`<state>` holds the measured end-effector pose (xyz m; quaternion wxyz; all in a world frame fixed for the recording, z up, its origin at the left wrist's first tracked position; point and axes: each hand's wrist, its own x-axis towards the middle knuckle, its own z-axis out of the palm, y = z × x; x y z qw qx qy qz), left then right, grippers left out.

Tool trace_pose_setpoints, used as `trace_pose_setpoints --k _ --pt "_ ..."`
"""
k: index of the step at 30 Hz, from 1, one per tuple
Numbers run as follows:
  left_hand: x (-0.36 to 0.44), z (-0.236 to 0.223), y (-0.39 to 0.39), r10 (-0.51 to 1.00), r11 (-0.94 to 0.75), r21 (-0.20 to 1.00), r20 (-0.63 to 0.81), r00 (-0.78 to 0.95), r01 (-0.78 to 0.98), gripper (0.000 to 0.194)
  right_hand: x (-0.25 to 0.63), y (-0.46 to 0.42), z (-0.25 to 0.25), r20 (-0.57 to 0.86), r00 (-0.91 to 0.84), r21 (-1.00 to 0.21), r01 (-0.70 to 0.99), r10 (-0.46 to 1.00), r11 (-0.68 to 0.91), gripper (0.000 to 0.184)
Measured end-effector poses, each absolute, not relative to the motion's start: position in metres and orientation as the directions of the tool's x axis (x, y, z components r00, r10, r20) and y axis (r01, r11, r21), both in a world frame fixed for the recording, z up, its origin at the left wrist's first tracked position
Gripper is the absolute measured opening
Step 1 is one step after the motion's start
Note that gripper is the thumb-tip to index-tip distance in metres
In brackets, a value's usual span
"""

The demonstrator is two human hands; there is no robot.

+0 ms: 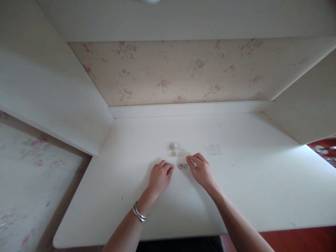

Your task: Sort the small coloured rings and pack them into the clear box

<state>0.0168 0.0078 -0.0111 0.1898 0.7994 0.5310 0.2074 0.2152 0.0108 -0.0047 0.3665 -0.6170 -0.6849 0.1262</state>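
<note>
On the white desk, a small clear plastic box (169,150) holds a greyish bundle (172,146) and a small yellow roll (173,153). In front of it lie a small reddish-brown ring-shaped piece (180,166) and a pale green one (185,166). My left hand (160,175) rests just left of these pieces, fingers curled together at the tips. Over on their right, my right hand (201,169) has thumb and forefinger pinched close above the green piece. Whatever either hand may hold is too small to make out.
A flat clear plastic lid or tray (213,149) lies to the right of the box. White side panels (65,87) and a low back ledge (189,108) enclose the desk (249,189). Metal utensils (325,149) show at the far right edge.
</note>
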Motion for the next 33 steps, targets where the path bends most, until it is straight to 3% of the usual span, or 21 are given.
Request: trace_pose_setpoints --k 7,14,23,33 --pt "0.021 -0.01 0.005 0.925 -0.369 0.495 0.114 0.362 0.787 0.018 0.221 -0.002 -0.017 0.324 0.051 -0.674 0.713 0.945 0.192 0.027" --pt "0.021 -0.005 0.024 0.95 -0.311 0.663 0.204 0.235 0.681 0.016 0.22 -0.01 -0.025 0.361 -0.015 -0.649 0.714 0.933 0.263 0.025" --pt "0.035 -0.008 0.057 0.951 -0.304 0.644 0.252 0.181 0.702 0.016 0.223 -0.01 -0.025 0.398 -0.027 -0.636 0.712 0.917 0.297 0.022" --pt "0.022 -0.009 0.024 0.959 -0.283 0.724 0.205 0.196 0.629 0.02 0.214 -0.01 -0.013 0.338 -0.269 -0.456 0.792 0.902 0.406 0.022"
